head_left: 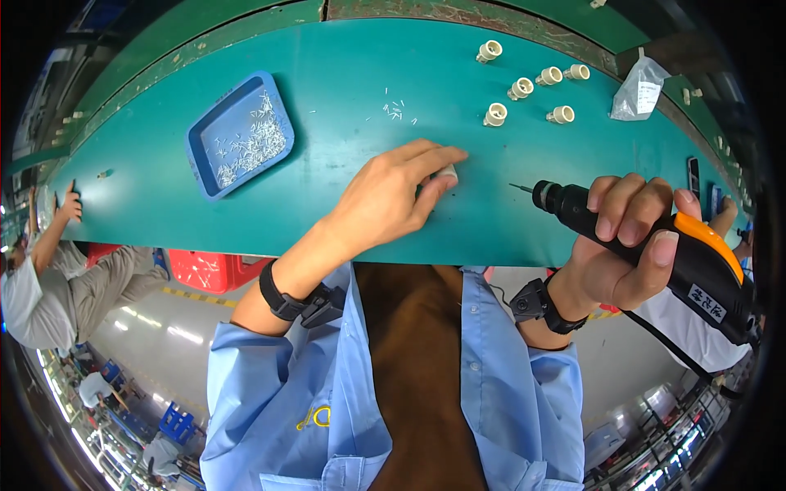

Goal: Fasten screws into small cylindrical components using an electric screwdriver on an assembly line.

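My left hand (399,190) rests low over the green tabletop, its thumb and fingers closed around a small cream-coloured fitting (447,171). Most of that piece is hidden by the fingers. In my right hand (626,237) is a black and orange electric screwdriver (688,266). Its thin bit points left toward the fitting, with a gap between them. Small silvery screws or pins (395,109) lie scattered beyond my left hand. More of them fill part of a blue tray (196,155) on the left.
Several cream cylindrical fittings (521,88) stand or lie at the far right of the table (344,74). Near them sits a clear plastic bag (639,92) with a white label. A black cord hangs from the screwdriver. Other people (49,278) are at the table's ends, beside a red stool (209,270).
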Motion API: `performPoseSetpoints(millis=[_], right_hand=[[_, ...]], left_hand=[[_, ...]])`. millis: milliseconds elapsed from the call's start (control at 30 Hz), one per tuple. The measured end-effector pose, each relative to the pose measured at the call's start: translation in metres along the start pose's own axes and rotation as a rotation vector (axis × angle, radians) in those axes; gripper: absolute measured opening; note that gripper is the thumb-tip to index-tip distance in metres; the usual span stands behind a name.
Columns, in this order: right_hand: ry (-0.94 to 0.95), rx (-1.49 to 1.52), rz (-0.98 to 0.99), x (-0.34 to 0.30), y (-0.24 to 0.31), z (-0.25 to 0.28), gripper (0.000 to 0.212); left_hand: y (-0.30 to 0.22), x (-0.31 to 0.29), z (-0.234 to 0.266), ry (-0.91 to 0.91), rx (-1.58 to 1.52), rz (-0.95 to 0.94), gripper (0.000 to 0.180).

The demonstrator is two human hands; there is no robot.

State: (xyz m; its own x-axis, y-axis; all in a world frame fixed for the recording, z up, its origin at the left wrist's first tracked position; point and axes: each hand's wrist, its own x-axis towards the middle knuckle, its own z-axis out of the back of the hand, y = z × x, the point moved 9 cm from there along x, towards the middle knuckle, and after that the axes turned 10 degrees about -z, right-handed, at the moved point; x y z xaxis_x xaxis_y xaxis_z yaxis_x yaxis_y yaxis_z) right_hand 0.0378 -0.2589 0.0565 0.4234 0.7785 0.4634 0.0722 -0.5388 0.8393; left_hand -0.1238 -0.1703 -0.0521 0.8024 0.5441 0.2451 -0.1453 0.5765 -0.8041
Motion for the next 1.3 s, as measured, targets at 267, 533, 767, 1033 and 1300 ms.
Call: performPoseSetpoints(millis=[267, 533, 767, 1033, 1300], right_hand=[[-0.025, 0.047, -0.039, 0.011, -0.005, -0.014, 0.043], [0.050, 0.054, -0.046, 0.014, -0.014, -0.027, 0.040], [0.123, 0.065, -0.032, 0.017, -0.017, -0.033, 0.039], [0.134, 0.025, -0.032, 0.021, -0.020, -0.034, 0.037], [0.165, 0.091, -0.020, 0.031, -0.026, -0.050, 0.036]], left_hand=[[0.006, 0.003, 0.001, -0.093, -0.032, -0.104, 0.018], [0.005, -0.002, -0.001, -0.128, 0.107, -0.128, 0.025], [-0.003, -0.007, -0.006, -0.216, 0.238, -0.281, 0.027], [-0.005, -0.006, -0.005, -0.234, 0.235, -0.268, 0.026], [0.000, -0.006, -0.005, -0.204, 0.112, -0.182, 0.023]])
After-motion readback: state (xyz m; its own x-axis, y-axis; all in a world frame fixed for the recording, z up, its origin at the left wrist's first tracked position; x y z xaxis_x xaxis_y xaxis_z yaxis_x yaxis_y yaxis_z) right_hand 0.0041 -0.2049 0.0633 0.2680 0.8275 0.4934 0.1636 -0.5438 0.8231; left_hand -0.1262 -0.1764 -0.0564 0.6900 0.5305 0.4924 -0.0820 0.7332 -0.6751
